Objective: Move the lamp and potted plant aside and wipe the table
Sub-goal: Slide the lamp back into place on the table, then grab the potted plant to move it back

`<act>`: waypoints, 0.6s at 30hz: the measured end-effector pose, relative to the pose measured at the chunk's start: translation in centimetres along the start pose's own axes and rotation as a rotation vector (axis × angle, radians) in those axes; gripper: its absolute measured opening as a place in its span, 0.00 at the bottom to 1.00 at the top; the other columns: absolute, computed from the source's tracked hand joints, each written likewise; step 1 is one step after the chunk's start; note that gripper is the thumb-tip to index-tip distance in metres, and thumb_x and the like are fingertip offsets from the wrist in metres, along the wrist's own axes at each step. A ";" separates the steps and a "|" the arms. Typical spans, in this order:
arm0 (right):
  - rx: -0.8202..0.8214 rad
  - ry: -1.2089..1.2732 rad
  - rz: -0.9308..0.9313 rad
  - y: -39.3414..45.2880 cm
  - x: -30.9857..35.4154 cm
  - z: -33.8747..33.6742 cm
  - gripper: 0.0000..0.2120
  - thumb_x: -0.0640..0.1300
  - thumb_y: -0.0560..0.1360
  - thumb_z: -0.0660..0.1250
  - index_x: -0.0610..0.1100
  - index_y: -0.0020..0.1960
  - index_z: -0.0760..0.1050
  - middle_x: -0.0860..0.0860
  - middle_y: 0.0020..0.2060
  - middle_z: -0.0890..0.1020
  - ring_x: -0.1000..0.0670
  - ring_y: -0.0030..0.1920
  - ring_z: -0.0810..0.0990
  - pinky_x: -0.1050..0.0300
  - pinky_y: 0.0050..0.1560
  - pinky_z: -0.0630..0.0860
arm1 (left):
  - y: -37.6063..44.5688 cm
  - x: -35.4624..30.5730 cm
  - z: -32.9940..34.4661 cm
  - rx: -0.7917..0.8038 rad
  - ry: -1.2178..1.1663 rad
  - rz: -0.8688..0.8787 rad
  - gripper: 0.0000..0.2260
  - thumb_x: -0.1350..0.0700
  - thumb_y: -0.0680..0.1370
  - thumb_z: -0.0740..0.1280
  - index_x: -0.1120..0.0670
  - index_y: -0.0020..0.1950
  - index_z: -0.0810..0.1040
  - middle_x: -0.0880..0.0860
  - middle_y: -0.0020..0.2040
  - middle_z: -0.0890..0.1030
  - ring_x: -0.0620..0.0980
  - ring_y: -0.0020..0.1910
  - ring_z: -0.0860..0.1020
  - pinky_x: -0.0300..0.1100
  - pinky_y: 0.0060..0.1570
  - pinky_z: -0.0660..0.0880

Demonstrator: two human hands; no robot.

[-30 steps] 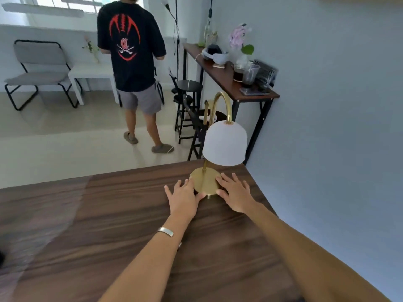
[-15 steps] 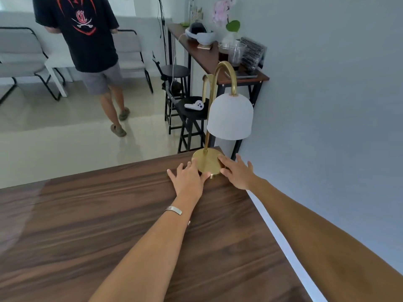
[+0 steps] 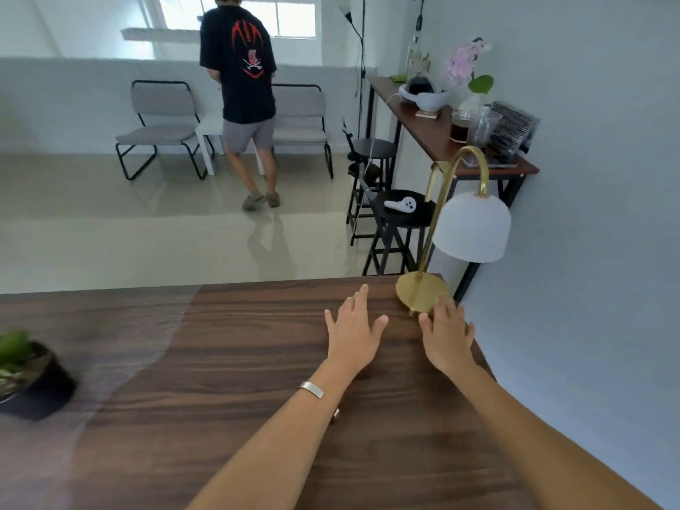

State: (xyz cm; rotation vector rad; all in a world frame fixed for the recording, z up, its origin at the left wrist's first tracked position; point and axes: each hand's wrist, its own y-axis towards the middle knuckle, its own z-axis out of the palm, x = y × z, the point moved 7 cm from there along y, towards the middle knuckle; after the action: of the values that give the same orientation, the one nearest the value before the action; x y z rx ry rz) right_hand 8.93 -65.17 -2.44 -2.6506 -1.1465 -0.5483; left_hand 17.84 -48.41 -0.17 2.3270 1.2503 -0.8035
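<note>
A brass lamp (image 3: 421, 292) with a curved neck and white dome shade (image 3: 473, 228) stands on the far right corner of the dark wooden table (image 3: 228, 384). My left hand (image 3: 355, 331) hovers flat over the table, fingers spread, a little left of the lamp's round base and not touching it. My right hand (image 3: 447, 334) is open too, its fingertips at the near edge of the base. A potted plant (image 3: 27, 377) in a dark pot sits at the table's left edge, partly cut off and blurred.
A grey wall runs close along the table's right side. Beyond the table are black stools (image 3: 401, 222), a narrow side table (image 3: 452, 141) with cups and an orchid, two grey chairs (image 3: 158, 130), and a person (image 3: 243, 97) in a black shirt standing on the tiled floor.
The lamp has slid to the far right corner of the table. My left hand has come off its base and my right hand rests only at its edge. The potted plant has come into view.
</note>
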 end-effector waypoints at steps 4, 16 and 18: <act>-0.087 0.041 -0.088 -3.3 7.6 1.8 0.27 0.52 0.83 0.54 0.44 0.79 0.55 0.39 0.78 0.53 0.39 0.79 0.43 0.37 0.75 0.42 | -4.4 6.4 -7.6 -0.164 -0.043 -0.111 0.27 0.46 0.80 0.59 0.50 0.77 0.55 0.52 0.75 0.65 0.51 0.75 0.60 0.59 0.74 0.51; 0.499 0.374 -0.665 -20.2 38.4 14.4 0.20 0.48 0.83 0.56 0.44 0.73 0.69 0.47 0.71 0.73 0.46 0.72 0.68 0.57 0.69 0.62 | -25.9 28.5 -25.7 -0.906 -0.427 -0.709 0.19 0.53 0.81 0.59 0.56 0.71 0.66 0.56 0.68 0.71 0.56 0.67 0.70 0.50 0.65 0.68; 0.610 0.467 -0.633 -22.7 41.0 15.9 0.22 0.51 0.83 0.55 0.45 0.74 0.67 0.49 0.72 0.72 0.49 0.72 0.69 0.60 0.66 0.63 | -27.1 30.2 -26.5 -0.920 -0.487 -0.717 0.19 0.53 0.82 0.59 0.54 0.72 0.66 0.54 0.68 0.71 0.54 0.67 0.71 0.47 0.64 0.68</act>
State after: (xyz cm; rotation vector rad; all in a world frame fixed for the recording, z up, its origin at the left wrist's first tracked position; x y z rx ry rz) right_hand 22.15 -17.62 0.73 -1.5295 -1.6457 -0.7173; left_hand 16.41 0.06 -0.85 0.8949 1.7210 -0.6993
